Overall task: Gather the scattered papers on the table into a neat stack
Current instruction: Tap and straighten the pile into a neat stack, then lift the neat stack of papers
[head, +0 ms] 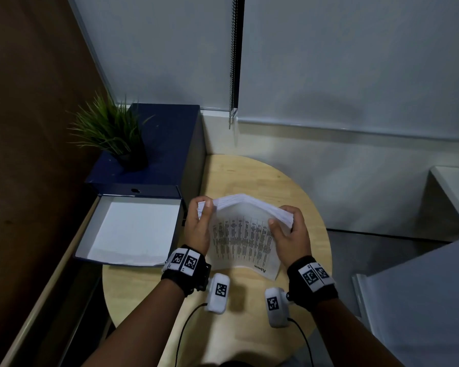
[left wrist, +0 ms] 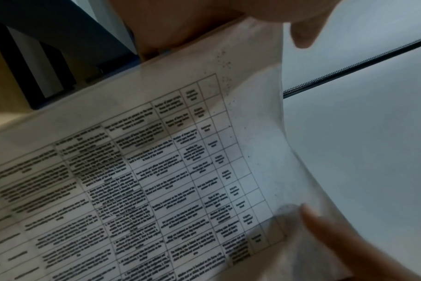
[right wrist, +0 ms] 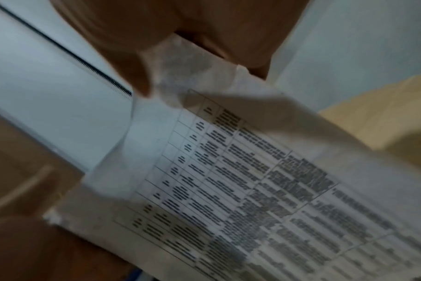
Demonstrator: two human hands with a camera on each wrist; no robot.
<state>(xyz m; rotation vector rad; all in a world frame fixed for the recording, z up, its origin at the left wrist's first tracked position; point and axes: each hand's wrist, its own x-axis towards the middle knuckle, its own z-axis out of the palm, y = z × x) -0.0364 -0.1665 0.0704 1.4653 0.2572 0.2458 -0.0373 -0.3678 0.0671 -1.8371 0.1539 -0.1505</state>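
Observation:
A stack of white papers [head: 243,234] with a printed table stands on edge on the round wooden table [head: 249,176], bowed at the top. My left hand [head: 200,221] grips its left edge, thumb on the near face. My right hand [head: 289,229] grips the right edge the same way. The left wrist view shows the printed sheet [left wrist: 180,180] close up, with my left thumb [left wrist: 303,36] on it and the other hand's fingertip [left wrist: 324,228] at the far edge. In the right wrist view the sheet [right wrist: 252,190] is blurred below my right thumb [right wrist: 137,76].
An open dark blue box tray [head: 170,234] with white sheets [head: 133,229] inside lies left of the table. Behind it stands a blue box [head: 164,144] carrying a potted plant [head: 112,128]. A window blind and bead chain [head: 232,62] hang behind. A white surface [head: 453,186] is at right.

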